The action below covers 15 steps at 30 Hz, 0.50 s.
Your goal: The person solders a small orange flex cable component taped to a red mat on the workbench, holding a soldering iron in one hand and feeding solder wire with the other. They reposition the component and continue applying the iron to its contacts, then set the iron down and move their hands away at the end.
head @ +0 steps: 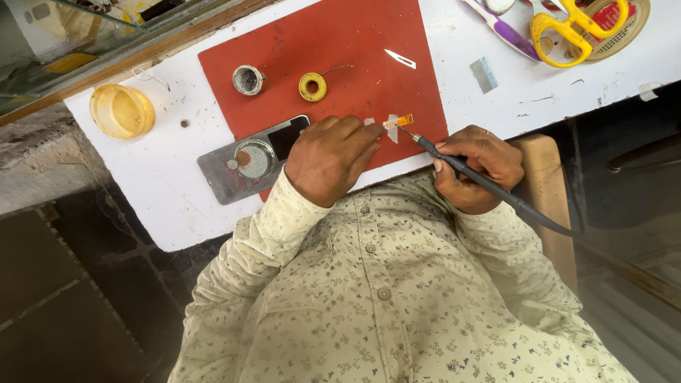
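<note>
Bright even daylight, soft shadows, sharp focus, dim edges

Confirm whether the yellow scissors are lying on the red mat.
No, the yellow scissors lie on the white table, off to the side of the red mat.

A matt red mat (333,50) lies on a scuffed, white-painted worktop (163,177). The soldering iron (472,174) has a dull black plastic grip and a thin metal tip. Left, a brushed grey metal plate (223,177) sits beside a glossy dark phone screen (289,135); far right, shiny yellow plastic scissor handles (567,32).
</note>
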### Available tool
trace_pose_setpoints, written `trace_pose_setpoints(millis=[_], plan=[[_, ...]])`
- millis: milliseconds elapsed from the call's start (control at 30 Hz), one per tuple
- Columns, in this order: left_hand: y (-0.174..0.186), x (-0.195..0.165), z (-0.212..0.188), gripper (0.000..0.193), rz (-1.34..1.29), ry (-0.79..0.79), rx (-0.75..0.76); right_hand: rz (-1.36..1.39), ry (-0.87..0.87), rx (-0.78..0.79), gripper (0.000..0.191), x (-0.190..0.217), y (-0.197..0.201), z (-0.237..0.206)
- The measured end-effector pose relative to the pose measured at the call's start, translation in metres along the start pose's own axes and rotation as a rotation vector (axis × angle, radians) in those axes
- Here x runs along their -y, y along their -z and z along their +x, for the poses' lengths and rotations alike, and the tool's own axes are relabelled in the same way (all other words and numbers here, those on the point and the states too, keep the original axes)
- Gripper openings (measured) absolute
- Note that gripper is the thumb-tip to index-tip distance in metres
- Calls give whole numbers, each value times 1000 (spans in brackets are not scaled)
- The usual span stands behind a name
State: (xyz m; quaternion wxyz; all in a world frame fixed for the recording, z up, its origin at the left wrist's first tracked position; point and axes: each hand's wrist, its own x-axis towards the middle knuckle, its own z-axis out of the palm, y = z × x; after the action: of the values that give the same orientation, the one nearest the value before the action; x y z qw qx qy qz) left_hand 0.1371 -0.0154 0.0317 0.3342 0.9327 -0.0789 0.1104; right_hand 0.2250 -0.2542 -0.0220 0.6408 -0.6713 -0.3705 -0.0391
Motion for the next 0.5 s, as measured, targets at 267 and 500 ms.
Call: trace_pose_setpoints(millis=[267,500], plan=[[-9,5,-4,21,81,-17,-34,34,-9,-9,17,-2,3,-4],[-10,5,-6,24,124,-30,-30,37,2,-3,16,-1,4,-3]])
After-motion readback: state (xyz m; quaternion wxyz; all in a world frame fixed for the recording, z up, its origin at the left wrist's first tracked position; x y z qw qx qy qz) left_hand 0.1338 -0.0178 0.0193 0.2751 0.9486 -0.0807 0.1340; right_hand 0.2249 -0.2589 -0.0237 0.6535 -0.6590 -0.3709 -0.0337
